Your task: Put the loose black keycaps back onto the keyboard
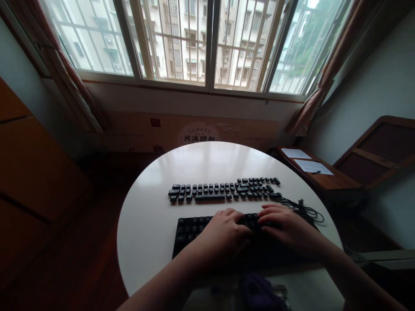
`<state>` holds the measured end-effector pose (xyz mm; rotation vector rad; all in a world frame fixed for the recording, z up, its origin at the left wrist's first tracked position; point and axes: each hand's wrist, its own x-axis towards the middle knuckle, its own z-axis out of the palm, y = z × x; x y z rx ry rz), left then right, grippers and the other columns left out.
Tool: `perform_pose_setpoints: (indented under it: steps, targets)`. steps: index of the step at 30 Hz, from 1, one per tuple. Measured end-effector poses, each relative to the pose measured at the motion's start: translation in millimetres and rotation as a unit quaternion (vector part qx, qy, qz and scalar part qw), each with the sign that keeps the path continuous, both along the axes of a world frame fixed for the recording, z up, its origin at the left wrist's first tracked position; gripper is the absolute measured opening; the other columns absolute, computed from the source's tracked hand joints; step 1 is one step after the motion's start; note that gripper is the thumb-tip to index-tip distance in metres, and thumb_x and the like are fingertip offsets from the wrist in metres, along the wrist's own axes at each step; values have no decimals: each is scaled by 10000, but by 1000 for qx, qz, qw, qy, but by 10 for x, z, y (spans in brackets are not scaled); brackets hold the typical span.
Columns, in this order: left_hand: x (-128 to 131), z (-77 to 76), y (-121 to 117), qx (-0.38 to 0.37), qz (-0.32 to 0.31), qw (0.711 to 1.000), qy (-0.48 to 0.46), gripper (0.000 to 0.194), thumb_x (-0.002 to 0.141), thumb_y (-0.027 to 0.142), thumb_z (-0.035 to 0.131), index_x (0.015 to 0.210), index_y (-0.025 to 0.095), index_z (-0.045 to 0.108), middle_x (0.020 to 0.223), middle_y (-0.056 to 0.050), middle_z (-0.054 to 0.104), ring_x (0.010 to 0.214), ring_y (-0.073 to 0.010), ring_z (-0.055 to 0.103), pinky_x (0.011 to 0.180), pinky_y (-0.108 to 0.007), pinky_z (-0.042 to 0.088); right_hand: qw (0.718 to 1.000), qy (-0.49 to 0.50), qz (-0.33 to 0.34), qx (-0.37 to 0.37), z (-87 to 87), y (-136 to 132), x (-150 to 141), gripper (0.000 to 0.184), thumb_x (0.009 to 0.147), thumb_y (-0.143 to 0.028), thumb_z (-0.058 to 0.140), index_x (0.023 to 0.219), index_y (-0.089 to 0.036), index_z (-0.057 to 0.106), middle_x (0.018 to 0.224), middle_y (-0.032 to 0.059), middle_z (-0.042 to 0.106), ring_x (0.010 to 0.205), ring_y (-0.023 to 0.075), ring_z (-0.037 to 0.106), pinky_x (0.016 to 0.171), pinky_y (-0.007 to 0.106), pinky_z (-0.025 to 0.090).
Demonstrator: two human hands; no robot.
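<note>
A black keyboard (191, 233) lies on the round white table (152, 224) close to me. Both hands rest on it. My left hand (223, 235) lies over the keyboard's middle with fingers curled down onto the keys. My right hand (287, 226) lies on the right part, fingers bent and pressed together against the keys. Whether either hand pinches a key is hidden. Beyond the keyboard, several loose black keycaps (223, 190) are laid out in rows on the table. The keyboard's black cable (304, 209) coils at the right.
A dark purple object (259, 293) sits at the table's near edge. A low wooden side table (320, 177) with two white papers stands at the right. A cardboard box (194, 131) leans under the barred window. Wooden furniture stands at the left.
</note>
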<state>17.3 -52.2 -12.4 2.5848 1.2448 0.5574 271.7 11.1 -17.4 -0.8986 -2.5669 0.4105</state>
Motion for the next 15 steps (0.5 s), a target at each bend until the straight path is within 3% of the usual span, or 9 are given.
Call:
perform_pose_setpoints:
  steps: [6,15]
  targets:
    - [33,-3,-4,11,13,1000,1,178,953,278,627,1011,299,795,1091,-64,677,995,-225,615,942,-371,482,1000,-4,15,17,-20,-71,-96,202,845,-174,709,991,-291,782,1062,34,770,1152,268,656,1024,425,521]
    - [26,-37,-3,33,14,999,7,177,960,279,614,958,287,791,1104,-55,681,1007,-232,614,936,-382,482,997,-53,12,54,22,-146,-155,205,857,-132,667,977,-269,759,1061,30,763,1110,273,656,1015,442,496]
